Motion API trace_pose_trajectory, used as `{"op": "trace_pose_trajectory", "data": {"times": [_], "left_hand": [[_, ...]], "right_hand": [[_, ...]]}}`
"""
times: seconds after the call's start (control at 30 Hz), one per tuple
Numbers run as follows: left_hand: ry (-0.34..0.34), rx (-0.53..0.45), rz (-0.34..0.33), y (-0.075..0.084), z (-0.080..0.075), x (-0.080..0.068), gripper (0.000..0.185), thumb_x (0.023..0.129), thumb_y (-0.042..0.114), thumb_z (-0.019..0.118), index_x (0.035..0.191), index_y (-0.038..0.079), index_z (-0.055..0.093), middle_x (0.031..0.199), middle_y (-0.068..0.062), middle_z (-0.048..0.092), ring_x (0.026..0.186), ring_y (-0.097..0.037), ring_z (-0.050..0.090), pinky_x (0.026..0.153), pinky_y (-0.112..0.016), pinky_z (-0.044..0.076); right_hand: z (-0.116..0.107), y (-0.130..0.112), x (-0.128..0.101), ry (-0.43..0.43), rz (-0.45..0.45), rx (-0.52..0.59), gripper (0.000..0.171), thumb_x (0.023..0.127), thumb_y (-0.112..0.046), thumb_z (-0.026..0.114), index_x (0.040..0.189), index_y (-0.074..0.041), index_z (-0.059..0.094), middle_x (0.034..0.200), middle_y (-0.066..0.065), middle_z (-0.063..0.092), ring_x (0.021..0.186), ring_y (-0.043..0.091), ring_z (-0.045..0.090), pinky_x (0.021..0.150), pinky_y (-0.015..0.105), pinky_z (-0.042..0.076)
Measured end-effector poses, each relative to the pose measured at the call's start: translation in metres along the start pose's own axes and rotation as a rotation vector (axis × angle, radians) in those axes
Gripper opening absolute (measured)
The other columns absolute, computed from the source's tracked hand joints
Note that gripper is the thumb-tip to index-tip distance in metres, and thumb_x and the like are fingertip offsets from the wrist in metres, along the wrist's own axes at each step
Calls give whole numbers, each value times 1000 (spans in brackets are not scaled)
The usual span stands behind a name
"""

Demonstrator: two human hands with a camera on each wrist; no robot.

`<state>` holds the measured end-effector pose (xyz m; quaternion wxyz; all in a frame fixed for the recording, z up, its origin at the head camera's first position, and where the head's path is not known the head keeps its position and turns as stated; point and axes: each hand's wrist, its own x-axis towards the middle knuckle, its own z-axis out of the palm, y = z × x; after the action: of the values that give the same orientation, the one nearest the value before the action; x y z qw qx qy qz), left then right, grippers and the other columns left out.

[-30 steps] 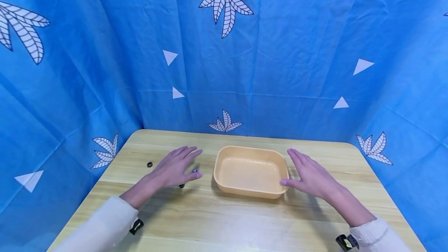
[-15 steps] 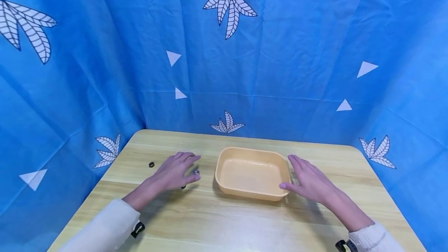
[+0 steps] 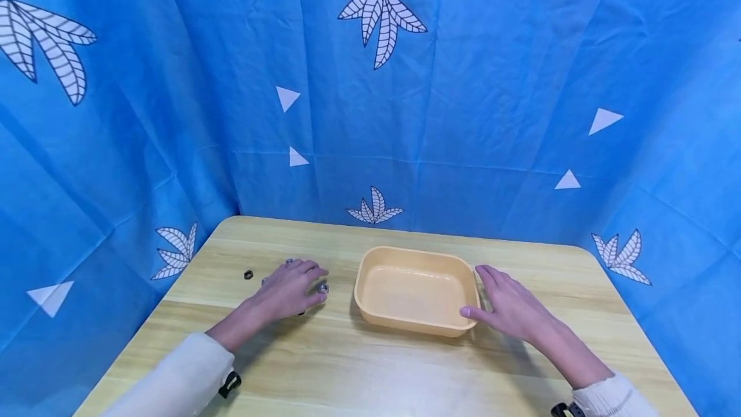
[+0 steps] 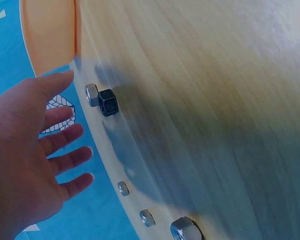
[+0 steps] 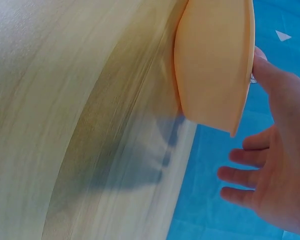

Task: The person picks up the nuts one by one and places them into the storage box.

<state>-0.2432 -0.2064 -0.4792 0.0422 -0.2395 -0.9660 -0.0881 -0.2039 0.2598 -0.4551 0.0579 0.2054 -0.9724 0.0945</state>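
My left hand [image 3: 292, 289] hovers over the left half of the table, fingers apart and loosely bent, holding nothing. Hex nuts lie around it: a silver nut [image 3: 323, 288] by the thumb and index finger, and a dark nut [image 3: 248, 275] farther left. In the left wrist view, a silver nut [image 4: 91, 94] sits against a black nut [image 4: 108, 102], and several more silver nuts, one being a larger nut [image 4: 186, 229], lie below. My right hand [image 3: 512, 304] is at the right end of an orange plastic box [image 3: 413, 327]. Its thumb overlaps the rim, while its other fingers look apart from the wall.
The box stands mid-table with nothing visible inside. Blue patterned curtains [image 3: 486, 82] hang behind the wooden table [image 3: 370, 378] and along both sides. The table's back edge runs just beyond the box and nuts.
My left hand has lowered slightly towards the nuts, exposing two silver ones behind it. My right hand keeps its place at the box's end. The head view has shifted a little.
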Motion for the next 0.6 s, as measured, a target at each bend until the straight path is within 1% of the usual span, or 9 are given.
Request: {"op": "trace_pose_trajectory", "data": {"times": [0.1, 0.23, 0.43, 0.6], "left_hand": [[5, -12, -9, 2, 3, -1, 51, 92, 42, 76, 134, 15, 68, 137, -11, 67, 126, -31, 62, 111, -57, 48], [1, -13, -16, 3, 4, -2, 47, 92, 41, 76, 130, 15, 70, 133, -10, 69, 124, -30, 63, 110, -57, 48], [-10, -7, 9, 5, 8, -1, 45, 93, 41, 75, 127, 12, 72, 129, -9, 71, 119, -30, 64, 104, -53, 53], [-25, -10, 16, 5, 10, 0, 43, 92, 39, 76, 125, 10, 72, 125, -10, 71, 116, -29, 65, 100, -50, 55]], "right_hand": [[1, 0, -1, 0, 4, -1, 100, 92, -72, 61, 147, 10, 47, 148, 32, 53, 134, 50, 55, 111, 61, 46], [3, 0, -1, -5, 4, -3, 98, 92, -72, 61, 144, 10, 50, 145, 32, 55, 133, 50, 55, 109, 61, 47], [4, 0, 1, -13, 29, -12, 93, 93, -69, 62, 142, 10, 53, 141, 31, 59, 131, 49, 57, 110, 61, 47], [5, -5, 3, 29, 19, -39, 92, 92, -68, 63, 136, 12, 57, 132, 30, 65, 123, 47, 62, 104, 60, 50]]}}
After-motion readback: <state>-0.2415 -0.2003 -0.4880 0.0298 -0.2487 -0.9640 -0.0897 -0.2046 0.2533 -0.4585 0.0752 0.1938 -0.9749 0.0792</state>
